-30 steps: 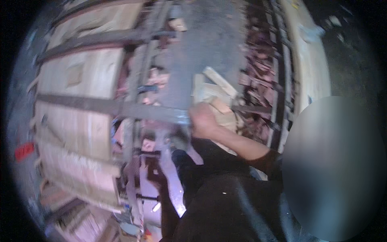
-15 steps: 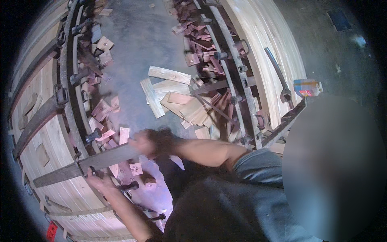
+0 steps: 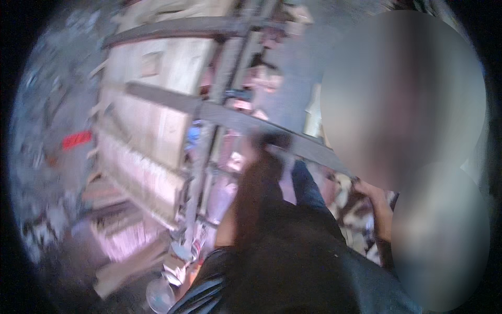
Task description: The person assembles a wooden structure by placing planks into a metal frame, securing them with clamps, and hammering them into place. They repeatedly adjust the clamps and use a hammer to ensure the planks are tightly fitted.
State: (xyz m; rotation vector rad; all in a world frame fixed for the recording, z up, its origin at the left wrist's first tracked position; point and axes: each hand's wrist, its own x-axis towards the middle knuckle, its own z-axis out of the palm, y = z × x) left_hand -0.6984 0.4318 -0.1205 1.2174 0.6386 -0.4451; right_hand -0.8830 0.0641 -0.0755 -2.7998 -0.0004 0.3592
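Note:
A long, flat grey bar slants across the middle, from the wooden panel at left down toward the right. My left hand, smeared by motion, is closed on the middle of this bar, just beyond the clamp frame. Farther right, my right hand is at the bar's right end, fingers bent around it. Part of that arm is hidden by a grey blurred patch. Beneath the bar runs the long metal rail of the clamp frame, along the panel's edge.
Another curved bar crosses the panel farther off. Pale wood offcuts lie along the rail. Stacked boards and a clear round container are at lower left. A red object lies on the floor at left.
The view has swung left, and the panel now appears nearer the middle. The bar has moved toward the right relative to the panel, and my hands are farther apart along it.

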